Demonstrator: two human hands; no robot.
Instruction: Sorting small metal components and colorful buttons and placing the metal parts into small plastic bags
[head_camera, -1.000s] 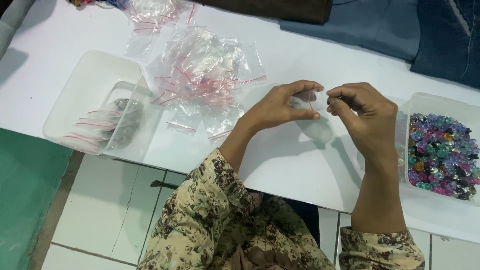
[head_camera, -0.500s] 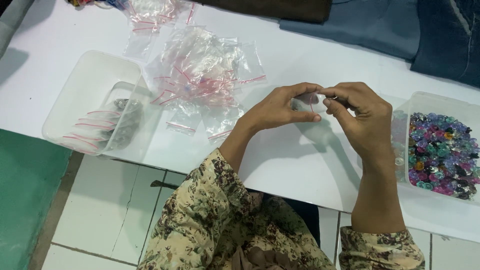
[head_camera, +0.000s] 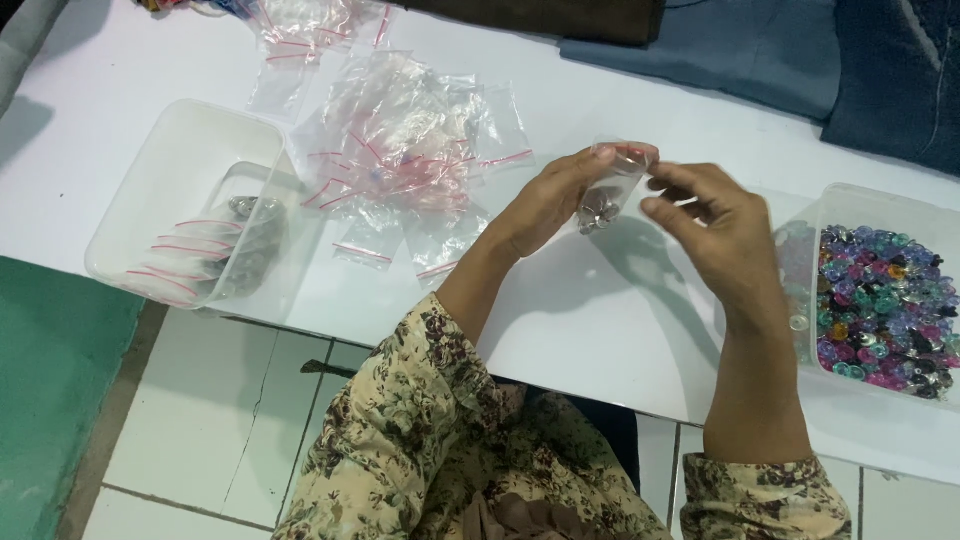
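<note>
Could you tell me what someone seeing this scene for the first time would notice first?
Most likely the two hands at the centre: the left hand holds up a small clear bag with a few small pieces in it, and the right hand pinches its top edge. Next comes the clear tub of bright multicoloured beads at the right, then the heap of empty red-striped zip bags on the white table.
</note>
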